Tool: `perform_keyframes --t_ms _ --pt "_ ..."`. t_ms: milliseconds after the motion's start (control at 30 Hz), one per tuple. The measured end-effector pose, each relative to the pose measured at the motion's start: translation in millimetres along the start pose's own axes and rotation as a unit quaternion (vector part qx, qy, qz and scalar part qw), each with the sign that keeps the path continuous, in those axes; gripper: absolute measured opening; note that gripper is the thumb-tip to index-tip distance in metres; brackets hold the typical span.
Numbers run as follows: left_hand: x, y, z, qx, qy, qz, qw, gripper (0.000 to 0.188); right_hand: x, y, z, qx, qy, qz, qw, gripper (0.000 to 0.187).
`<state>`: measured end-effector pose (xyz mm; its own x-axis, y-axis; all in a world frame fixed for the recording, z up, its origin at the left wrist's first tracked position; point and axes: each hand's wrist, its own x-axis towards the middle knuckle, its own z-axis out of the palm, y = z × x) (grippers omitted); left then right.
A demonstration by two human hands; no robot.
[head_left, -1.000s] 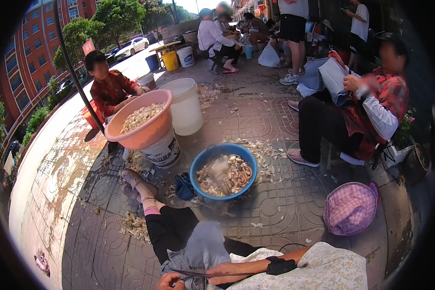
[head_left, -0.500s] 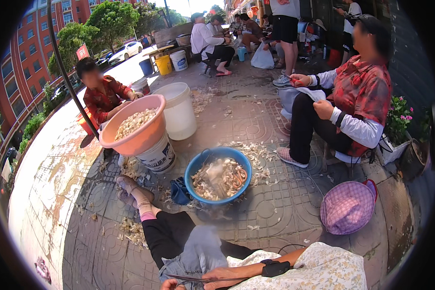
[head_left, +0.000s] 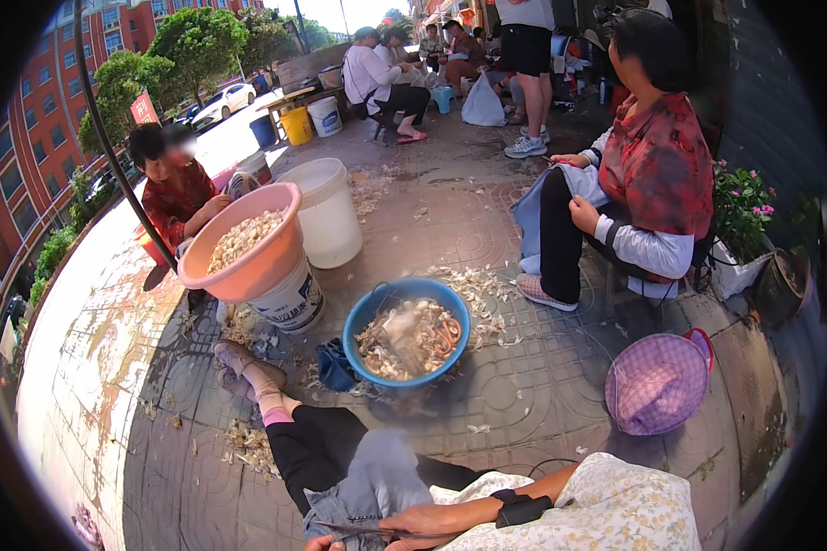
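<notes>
At the lower edge my right hand is closed on a thin dark blade-like tool, which lies across the front of my lap. Only a few fingers of my left hand show, bent together near the tool's left end; whatever they hold is hidden below the picture. A grey-blue cloth covers my lap just beyond both hands. Past my knees, a blue basin holds garlic cloves and papery skins, with a blurred patch over its middle.
A pink basin of pale cloves rests on a white bucket, beside a taller white bucket. At right lies a purple checked hat. Dark cloth and loose skins lie around the blue basin. People sit on both sides.
The surroundings have shifted slightly left in my view. The seated person at right has turned their head away and lowered their hands. My own hands stay almost in place with the tool.
</notes>
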<state>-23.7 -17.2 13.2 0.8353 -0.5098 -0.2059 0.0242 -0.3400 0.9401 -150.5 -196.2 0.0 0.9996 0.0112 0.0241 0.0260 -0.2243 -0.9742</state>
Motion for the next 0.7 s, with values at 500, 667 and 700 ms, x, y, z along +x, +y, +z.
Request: perform_keyframes --t_ms 500,667,700 --pt "31.7 -46.8 12.7 -0.114 0.019 -0.084 0.99 0.008 -1.5 18.7 -7.1 0.058 -0.033 0.054 0.996 0.04" --pt "63.1 -81.8 20.1 -0.1 0.013 -0.025 0.995 0.012 1.8 10.2 -9.9 0.103 0.061 0.077 0.99 0.035" --pt "71.5 -98.1 15.2 -0.076 0.014 -0.009 0.997 0.015 3.3 6.8 -12.3 0.108 0.045 0.07 0.991 0.036"
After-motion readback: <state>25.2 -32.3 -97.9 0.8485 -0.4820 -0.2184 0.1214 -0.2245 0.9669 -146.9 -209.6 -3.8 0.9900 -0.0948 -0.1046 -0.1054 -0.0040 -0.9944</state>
